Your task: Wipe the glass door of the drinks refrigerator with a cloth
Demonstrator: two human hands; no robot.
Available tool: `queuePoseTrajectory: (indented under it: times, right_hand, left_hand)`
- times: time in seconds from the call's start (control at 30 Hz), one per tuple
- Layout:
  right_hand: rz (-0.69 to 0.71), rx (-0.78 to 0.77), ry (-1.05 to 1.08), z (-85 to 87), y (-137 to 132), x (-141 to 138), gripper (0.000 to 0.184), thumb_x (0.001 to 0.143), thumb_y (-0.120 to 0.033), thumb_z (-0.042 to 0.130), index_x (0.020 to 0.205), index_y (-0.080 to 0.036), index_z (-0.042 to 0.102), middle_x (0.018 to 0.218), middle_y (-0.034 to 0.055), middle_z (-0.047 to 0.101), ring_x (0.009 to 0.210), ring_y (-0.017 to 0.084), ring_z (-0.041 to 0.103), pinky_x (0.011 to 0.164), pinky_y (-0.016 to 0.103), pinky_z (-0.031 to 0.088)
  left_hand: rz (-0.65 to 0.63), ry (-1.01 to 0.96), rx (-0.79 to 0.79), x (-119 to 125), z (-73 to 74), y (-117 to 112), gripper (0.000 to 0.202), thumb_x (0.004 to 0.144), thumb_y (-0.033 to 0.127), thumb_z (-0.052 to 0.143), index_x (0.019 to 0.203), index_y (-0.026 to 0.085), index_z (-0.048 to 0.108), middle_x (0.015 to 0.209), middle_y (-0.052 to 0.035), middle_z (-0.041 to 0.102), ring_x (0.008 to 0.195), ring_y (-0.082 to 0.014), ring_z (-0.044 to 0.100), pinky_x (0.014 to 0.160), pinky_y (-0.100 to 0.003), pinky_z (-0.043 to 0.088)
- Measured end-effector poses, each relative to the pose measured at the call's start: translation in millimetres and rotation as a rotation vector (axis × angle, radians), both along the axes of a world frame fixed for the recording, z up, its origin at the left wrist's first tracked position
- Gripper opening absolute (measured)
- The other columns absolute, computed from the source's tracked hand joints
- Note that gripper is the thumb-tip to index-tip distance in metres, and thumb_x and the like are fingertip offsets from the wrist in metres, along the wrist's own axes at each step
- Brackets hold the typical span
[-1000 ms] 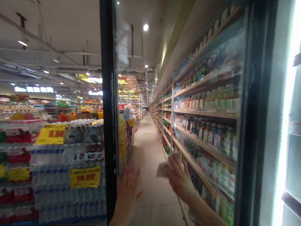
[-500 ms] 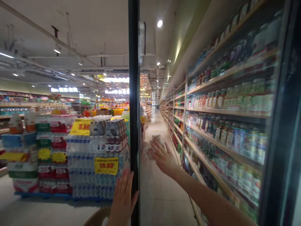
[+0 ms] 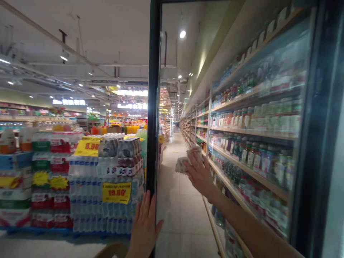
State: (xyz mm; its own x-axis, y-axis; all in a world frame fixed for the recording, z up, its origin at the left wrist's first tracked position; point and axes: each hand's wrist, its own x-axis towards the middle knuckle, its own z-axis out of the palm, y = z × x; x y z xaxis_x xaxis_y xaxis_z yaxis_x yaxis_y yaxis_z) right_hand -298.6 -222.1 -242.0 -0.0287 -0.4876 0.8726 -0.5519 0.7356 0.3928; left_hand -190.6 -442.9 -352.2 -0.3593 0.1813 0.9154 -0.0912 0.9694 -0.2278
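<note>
My right hand presses a pale, patterned cloth to the glass of a tall door, a little below the middle of the pane. The cloth bunches under the fingers and sticks out to their left. My left hand lies with outstretched fingers against the lower part of the door's black frame, and holds nothing. Bottles on shelves and a long aisle floor show in the pane behind the right hand.
Stacked packs of bottled water stand on a blue pallet to the left, with a yellow price sign on them. Bottle shelves fill the right side. A tan curved object shows at the bottom edge.
My right hand has moved the cloth to the right and slightly up across the glass. My left hand stays at the frame. The view has shifted slightly.
</note>
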Motion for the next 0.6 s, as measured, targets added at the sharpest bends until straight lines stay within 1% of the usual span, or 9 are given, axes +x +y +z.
queuePoseTrajectory:
  times: [0.07, 0.13, 0.17, 0.23, 0.33, 0.4, 0.47, 0.57, 0.6]
  right_hand:
    - [0.010, 0.112, 0.018, -26.9, 17.2, 4.6, 0.043, 0.081, -0.017, 0.047, 0.124, -0.024, 0.053, 0.141, 0.0059, 0.042, 0.136, 0.023, 0.025, 0.113, 0.050, 0.009]
    - [0.062, 0.326, 0.050, -64.1, 39.4, 8.2, 0.046, 0.079, -0.013, 0.046, 0.122, -0.027, 0.054, 0.141, -0.0006, 0.042, 0.136, 0.018, 0.025, 0.115, 0.044, 0.008]
    - [0.084, 0.412, 0.071, -76.4, 51.3, 8.4, 0.047, 0.079, -0.012, 0.045, 0.121, -0.029, 0.054, 0.141, -0.0035, 0.042, 0.136, 0.016, 0.025, 0.115, 0.043, 0.007]
    - [0.071, 0.413, 0.101, -76.8, 74.4, 5.6, 0.046, 0.078, -0.011, 0.045, 0.119, -0.029, 0.055, 0.140, -0.0047, 0.043, 0.137, 0.015, 0.022, 0.116, 0.044, 0.004]
    - [-0.079, 0.049, 0.086, -37.7, 100.8, -2.7, 0.042, 0.079, -0.012, 0.047, 0.119, -0.022, 0.056, 0.141, 0.0058, 0.042, 0.139, 0.022, 0.017, 0.113, 0.050, 0.009]
    - [-0.159, -0.127, 0.065, -23.7, 110.5, -5.8, 0.041, 0.080, -0.015, 0.049, 0.120, -0.019, 0.055, 0.143, 0.0118, 0.037, 0.139, 0.027, 0.016, 0.110, 0.053, 0.016]
    - [-0.167, -0.087, 0.055, -37.9, 114.2, -4.2, 0.043, 0.079, -0.013, 0.048, 0.121, -0.021, 0.054, 0.144, 0.0104, 0.037, 0.138, 0.027, 0.019, 0.109, 0.053, 0.018]
    - [-0.108, 0.137, 0.037, -81.5, 111.9, 2.1, 0.054, 0.073, -0.002, 0.043, 0.119, -0.027, 0.055, 0.139, 0.0015, 0.044, 0.136, 0.021, 0.025, 0.113, 0.049, 0.014]
    - [-0.088, 0.170, 0.034, -89.7, 109.9, 3.1, 0.056, 0.072, -0.001, 0.042, 0.119, -0.028, 0.055, 0.137, -0.0001, 0.046, 0.135, 0.019, 0.027, 0.113, 0.048, 0.012]
  left_hand:
    - [-0.044, 0.002, -0.032, -5.7, 5.1, 11.2, 0.070, 0.082, 0.028, 0.044, 0.144, 0.011, 0.016, 0.144, -0.0152, 0.034, 0.132, -0.0252, 0.034, 0.103, -0.039, 0.033]
    - [-0.088, -0.015, -0.053, -13.4, 12.9, 25.2, 0.071, 0.081, 0.025, 0.045, 0.144, 0.012, 0.016, 0.144, -0.0140, 0.035, 0.133, -0.0236, 0.034, 0.103, -0.037, 0.035]
    - [-0.096, -0.024, -0.041, -17.9, 16.8, 32.6, 0.072, 0.080, 0.025, 0.046, 0.144, 0.012, 0.015, 0.145, -0.0139, 0.034, 0.133, -0.0238, 0.034, 0.102, -0.038, 0.036]
    - [-0.088, -0.046, 0.009, -27.1, 23.0, 46.1, 0.078, 0.078, 0.026, 0.052, 0.145, 0.013, 0.013, 0.147, -0.0147, 0.028, 0.134, -0.0264, 0.031, 0.101, -0.040, 0.038]
    - [-0.057, -0.049, 0.064, -38.4, 25.1, 59.7, 0.090, 0.073, 0.027, 0.061, 0.145, 0.013, 0.008, 0.150, -0.0184, 0.016, 0.136, -0.0325, 0.025, 0.100, -0.045, 0.038]
    - [-0.053, -0.033, 0.077, -43.1, 22.8, 63.4, 0.092, 0.074, 0.027, 0.061, 0.145, 0.013, 0.005, 0.151, -0.0192, 0.011, 0.136, -0.0339, 0.022, 0.100, -0.047, 0.038]
    - [-0.061, -0.012, 0.085, -46.2, 20.0, 63.7, 0.089, 0.077, 0.028, 0.058, 0.146, 0.015, 0.003, 0.152, -0.0181, 0.009, 0.137, -0.0333, 0.021, 0.101, -0.048, 0.037]
    - [-0.080, 0.006, 0.077, -50.3, 16.6, 60.1, 0.083, 0.080, 0.028, 0.052, 0.146, 0.016, 0.003, 0.152, -0.0172, 0.009, 0.138, -0.0329, 0.019, 0.102, -0.048, 0.036]
    - [-0.086, 0.009, 0.072, -51.7, 15.8, 58.5, 0.081, 0.081, 0.028, 0.051, 0.146, 0.016, 0.004, 0.152, -0.0174, 0.010, 0.138, -0.0329, 0.019, 0.102, -0.048, 0.036]
